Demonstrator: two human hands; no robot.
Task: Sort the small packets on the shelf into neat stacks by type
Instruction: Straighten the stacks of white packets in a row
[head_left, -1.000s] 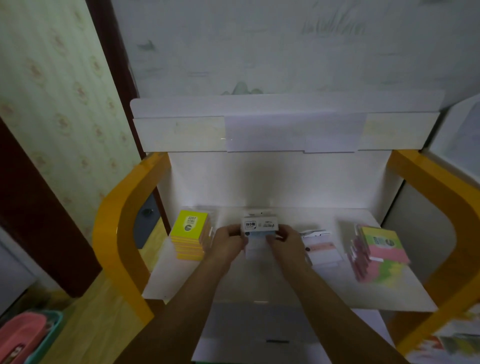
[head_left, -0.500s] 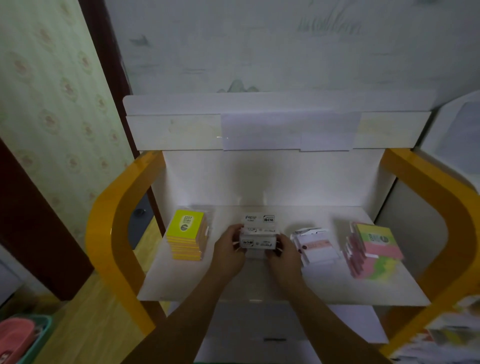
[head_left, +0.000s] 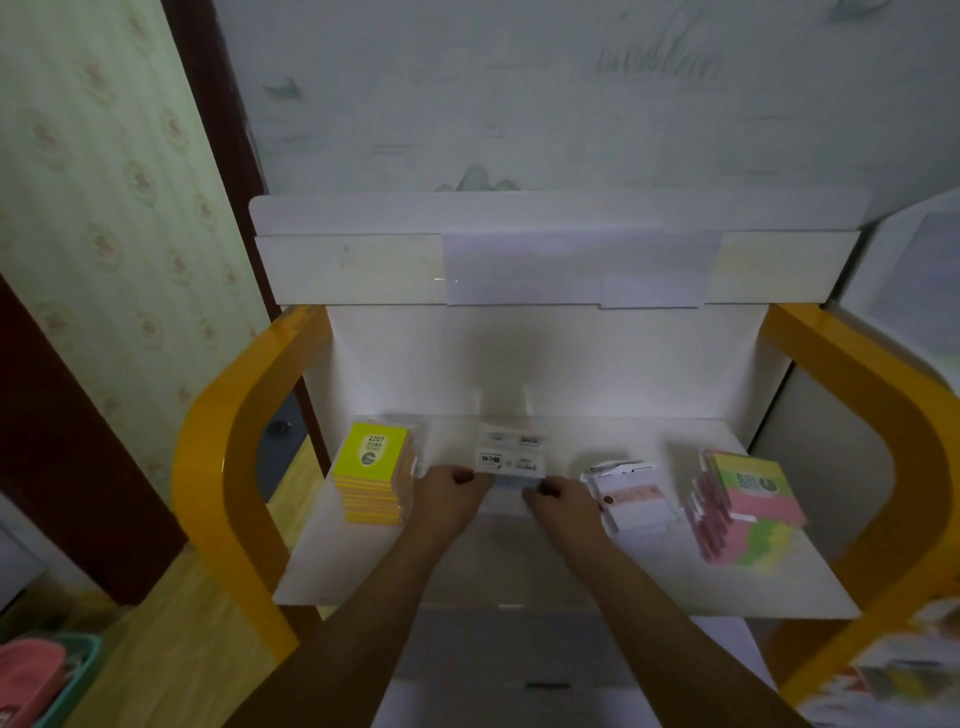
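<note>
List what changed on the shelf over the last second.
Both hands, left and right, lowered the white packets they grip onto the shelf, before another white packet. Yellow stack, pink-labelled stack and pink-green stack stayed put.

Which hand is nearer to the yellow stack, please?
Left. The left hand sits just right of the yellow stack; the right hand is farther right, beyond the white packets.

Your two hands cover the near edge of the white packets (head_left: 511, 461) at the shelf's middle, and their print is too blurred to read. The pink item (head_left: 28, 678) at the bottom-left corner is cut off.
</note>
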